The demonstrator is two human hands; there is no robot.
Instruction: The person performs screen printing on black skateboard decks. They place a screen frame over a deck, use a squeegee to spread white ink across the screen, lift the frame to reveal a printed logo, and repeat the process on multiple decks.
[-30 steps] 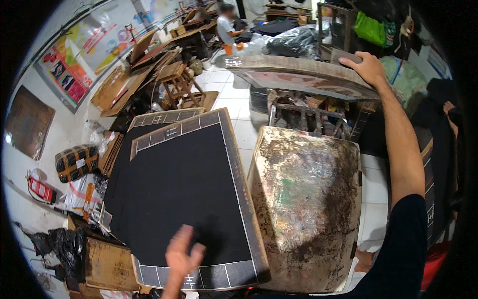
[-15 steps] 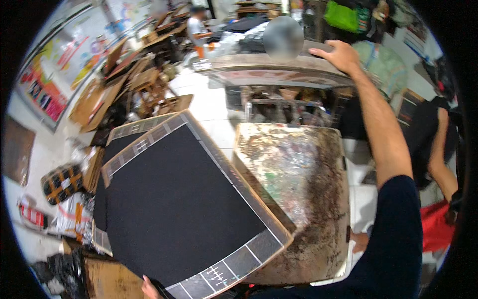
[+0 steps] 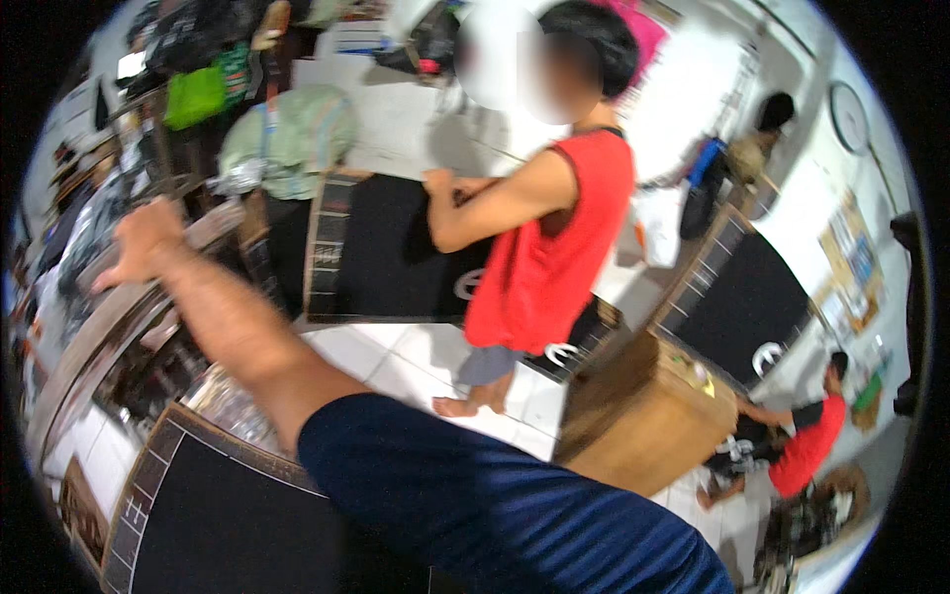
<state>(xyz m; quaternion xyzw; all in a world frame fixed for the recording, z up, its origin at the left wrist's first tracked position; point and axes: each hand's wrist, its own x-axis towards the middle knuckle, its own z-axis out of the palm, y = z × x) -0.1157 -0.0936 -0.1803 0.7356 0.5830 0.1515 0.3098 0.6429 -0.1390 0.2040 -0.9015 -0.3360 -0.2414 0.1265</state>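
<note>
My right arm, in a dark blue sleeve, stretches from the lower right toward the upper left. At its end my right hand (image 3: 146, 243) lies over a wooden rail (image 3: 74, 361), with thumb and fingers apart and not wrapped round it. Below the arm is a board (image 3: 124, 535) with a dark, line-marked border. Black cloth (image 3: 237, 525) covers the board's middle, and my sleeve hides part of it. My left hand is out of view.
A person in a red sleeveless top (image 3: 574, 238) stands at a black-cloth board (image 3: 381, 252). A large wooden box (image 3: 633, 426) stands to the right, beside another black-cloth board (image 3: 737, 307). Farther right, another person (image 3: 811, 441) bends low. A pale green sack (image 3: 297, 139) sits behind the rail.
The view has swung to the right, bringing the person in red and the wooden box into sight. My right hand stays at the rail. My left hand has left the view.
</note>
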